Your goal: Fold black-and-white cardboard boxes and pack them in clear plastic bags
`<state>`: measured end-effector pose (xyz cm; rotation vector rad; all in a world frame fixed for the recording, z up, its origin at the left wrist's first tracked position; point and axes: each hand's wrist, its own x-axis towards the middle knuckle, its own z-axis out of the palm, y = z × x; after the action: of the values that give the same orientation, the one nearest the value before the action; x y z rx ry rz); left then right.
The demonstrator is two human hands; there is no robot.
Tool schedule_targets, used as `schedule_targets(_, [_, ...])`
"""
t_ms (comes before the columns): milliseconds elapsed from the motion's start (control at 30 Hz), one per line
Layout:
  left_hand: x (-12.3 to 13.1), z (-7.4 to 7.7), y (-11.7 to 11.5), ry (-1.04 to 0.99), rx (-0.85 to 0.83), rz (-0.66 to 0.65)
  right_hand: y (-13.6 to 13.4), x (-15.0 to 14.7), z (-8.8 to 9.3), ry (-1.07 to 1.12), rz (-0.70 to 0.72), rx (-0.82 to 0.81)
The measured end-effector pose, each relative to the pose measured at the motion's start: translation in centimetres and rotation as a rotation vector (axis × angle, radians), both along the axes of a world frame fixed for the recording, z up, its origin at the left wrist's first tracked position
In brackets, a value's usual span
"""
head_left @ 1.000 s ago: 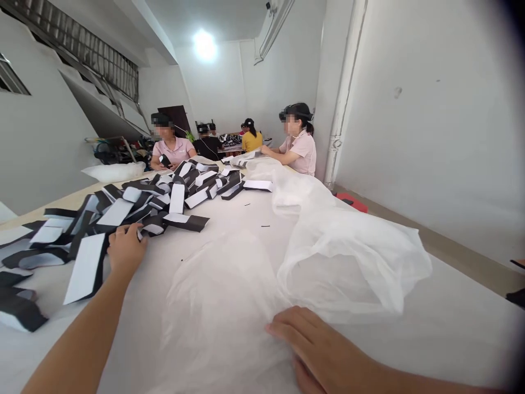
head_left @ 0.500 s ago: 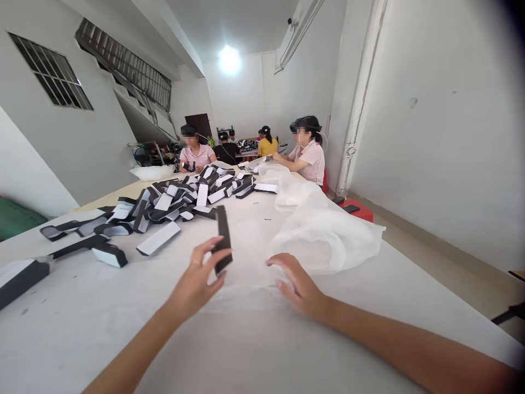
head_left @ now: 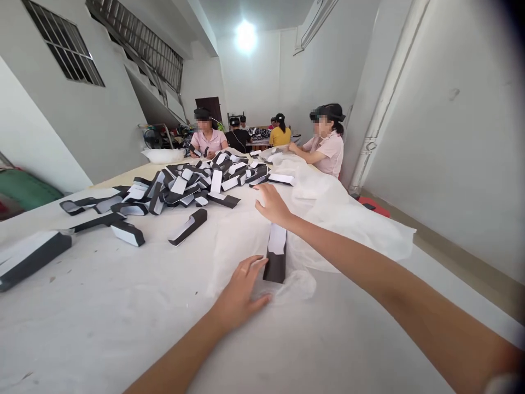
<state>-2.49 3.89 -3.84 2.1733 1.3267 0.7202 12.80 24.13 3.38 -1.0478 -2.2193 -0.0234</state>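
Observation:
A folded black-and-white card piece [head_left: 275, 265] lies on a thin white sheet [head_left: 233, 243] in front of me. My left hand [head_left: 240, 293] is beside its near left edge, fingers spread, the fingertips at or just touching it. My right hand [head_left: 274, 207] reaches forward beyond this piece, fingers stretched toward the pile of similar pieces [head_left: 197, 180], and holds nothing. Its forearm passes over the crumpled part of the white sheet. One loose piece [head_left: 188, 227] rests on the table between the pile and my left hand.
At the left edge lies a larger black-and-white bundle [head_left: 36, 257]. Crumpled translucent sheeting [head_left: 353, 213] spreads over the table's right side. Two co-workers in pink sit at the far end, near a white bag-like bundle [head_left: 164, 156]. A red stool [head_left: 375, 207] stands at right.
The card piece my left hand held upright now lies on the sheet, and that hand's grip has loosened. My right hand has moved forward toward the pile. The view has shifted.

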Motion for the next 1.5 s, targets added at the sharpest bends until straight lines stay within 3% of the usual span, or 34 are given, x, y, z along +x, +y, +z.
schedule_targets(200, [-0.3,0.1,-0.2,-0.070,-0.031,-0.027,9.3,-10.5,-1.3,-0.267,-0.001,-0.268])
schedule_targets(300, [-0.6,0.3,-0.2,-0.057,-0.042,-0.074,11.4,-14.3,-2.2,-0.378,-0.027,-0.370])
schedule_targets(400, [-0.8,0.4,-0.1,-0.132,-0.127,0.013,12.1,-15.3,-2.4,-0.434,-0.056,-0.421])
schedule_targets(500, [-0.8,0.2,0.0,-0.181,-0.149,0.080,11.9,-13.5,-1.1,-0.438,-0.044,-0.426])
schedule_targets(600, [-0.8,-0.1,0.3,-0.176,-0.099,0.062,10.7,-9.5,1.1,-0.378,-0.001,-0.390])
schedule_targets(733, [-0.6,-0.6,0.8,-0.221,-0.019,0.051,6.5,-2.4,2.9,-0.208,0.026,-0.321])
schedule_targets(833, [-0.4,-0.7,1.0,-0.238,0.002,0.088,1.1,3.1,1.9,0.157,0.068,-0.421])
schedule_targets(933, [-0.3,-0.3,1.1,-0.269,0.020,0.141,-4.9,7.6,-0.3,0.637,0.211,-0.688])
schedule_targets(1000, [0.1,0.2,1.2,-0.281,0.017,0.203,-8.2,9.7,-1.8,0.773,0.305,-0.836])
schedule_targets(1100, [1.3,1.0,1.6,-0.201,0.010,0.310,-11.1,11.2,-3.5,0.840,0.301,-0.883])
schedule_targets(1267, [4.9,1.9,2.4,0.028,-0.010,0.460,-12.2,10.9,-4.9,0.998,0.206,-0.873])
schedule_targets(1367, [6.2,2.0,2.5,0.108,-0.038,0.468,-12.4,10.6,-5.0,1.052,0.215,-0.908])
schedule_targets(1500, [5.9,2.7,1.9,0.071,-0.043,0.438,-12.9,10.5,-4.1,1.094,0.223,-0.946])
